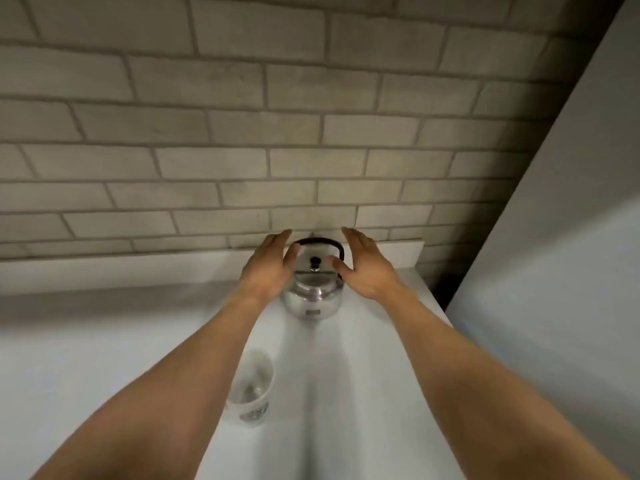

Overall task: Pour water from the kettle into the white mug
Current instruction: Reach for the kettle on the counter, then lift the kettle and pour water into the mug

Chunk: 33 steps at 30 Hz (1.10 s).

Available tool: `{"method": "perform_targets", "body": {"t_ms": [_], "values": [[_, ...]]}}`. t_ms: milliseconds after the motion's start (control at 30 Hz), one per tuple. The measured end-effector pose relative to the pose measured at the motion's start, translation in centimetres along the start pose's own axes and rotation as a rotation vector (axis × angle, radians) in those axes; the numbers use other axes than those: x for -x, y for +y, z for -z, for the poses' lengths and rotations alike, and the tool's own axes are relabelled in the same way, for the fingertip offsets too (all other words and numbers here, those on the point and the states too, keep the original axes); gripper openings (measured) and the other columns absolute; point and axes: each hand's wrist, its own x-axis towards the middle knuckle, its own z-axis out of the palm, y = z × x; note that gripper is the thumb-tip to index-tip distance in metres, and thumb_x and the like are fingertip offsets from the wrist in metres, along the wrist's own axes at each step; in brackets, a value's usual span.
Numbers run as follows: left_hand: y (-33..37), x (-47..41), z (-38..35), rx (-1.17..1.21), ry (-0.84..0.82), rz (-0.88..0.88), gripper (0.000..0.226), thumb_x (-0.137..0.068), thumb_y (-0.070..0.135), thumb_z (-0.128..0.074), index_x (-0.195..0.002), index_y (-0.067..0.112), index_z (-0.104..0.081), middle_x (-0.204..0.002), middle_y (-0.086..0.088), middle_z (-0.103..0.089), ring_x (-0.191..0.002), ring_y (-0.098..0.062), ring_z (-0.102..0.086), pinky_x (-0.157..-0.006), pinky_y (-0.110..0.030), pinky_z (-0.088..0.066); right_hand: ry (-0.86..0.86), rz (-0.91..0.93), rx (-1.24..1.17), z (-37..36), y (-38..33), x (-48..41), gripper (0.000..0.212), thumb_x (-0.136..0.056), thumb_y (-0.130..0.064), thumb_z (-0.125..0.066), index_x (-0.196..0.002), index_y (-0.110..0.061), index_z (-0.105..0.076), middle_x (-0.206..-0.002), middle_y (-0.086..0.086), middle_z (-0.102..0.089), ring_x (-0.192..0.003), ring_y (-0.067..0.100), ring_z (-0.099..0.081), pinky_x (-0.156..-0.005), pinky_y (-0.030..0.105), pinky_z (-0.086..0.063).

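Kettle [313,292] upright on table [363,358], between both hands. Left hand [268,268] and right hand [363,268] flanking, fingers [353,237] spread, gripping nothing. White mug [251,393] nearer, under left forearm.

- You had a white bench [104,341] running under everything, smooth and bare at its left side.
- Behind it you faced a grey brick wall [242,133].
- At your right stood a pale flat panel [571,237].

shiny steel kettle [313,292] upright, black handle raised, white mug [251,389] upright nearer, apart
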Motion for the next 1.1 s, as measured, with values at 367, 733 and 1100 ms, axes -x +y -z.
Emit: {"method": "perform_targets", "body": {"t_ms": [367, 733, 1100], "values": [[-2.0, -4.8, -5.2, -0.050, -0.094, 0.106, 0.044, -0.110, 0.014, -0.042, -0.154, 0.011, -0.044, -0.149, -0.021, -0.053, -0.135, -0.038, -0.053, -0.111, -0.041, -0.042, -0.128, 0.164, -0.192, -4.6, 3.3, -7.1, 0.053, -0.107, -0.039, -0.052, -0.157, -0.020, -0.044, -0.143, 0.006, -0.053, -0.133, 0.028, -0.056, -0.114, 0.041, -0.045], [0.4, -1.4, -3.3, -0.101, -0.032, -0.011, 0.026, -0.109, 0.019, -0.045, -0.128, 0.013, -0.062, -0.102, -0.006, -0.066, -0.094, -0.032, -0.063, -0.076, -0.039, -0.046, -0.118, 0.287, -0.209, -2.0, 2.4, -5.6, 0.030, -0.104, -0.044, -0.056, -0.125, -0.030, -0.072, -0.092, -0.009, -0.064, -0.085, -0.001, -0.058, -0.074, 0.014, -0.038], [5.5, 8.9, -0.5, 0.001, 0.144, -0.147, 0.039, -0.108, 0.025, -0.051, -0.147, 0.018, -0.050, -0.139, -0.008, -0.061, -0.116, -0.034, -0.064, -0.085, -0.050, -0.056, 0.169, 0.346, -0.060, 2.7, -0.7, 3.4, 0.042, -0.100, -0.057, -0.052, -0.102, -0.021, -0.073, -0.083, -0.014, -0.066, -0.075, 0.009, -0.059, -0.065, 0.013, -0.037]]}}
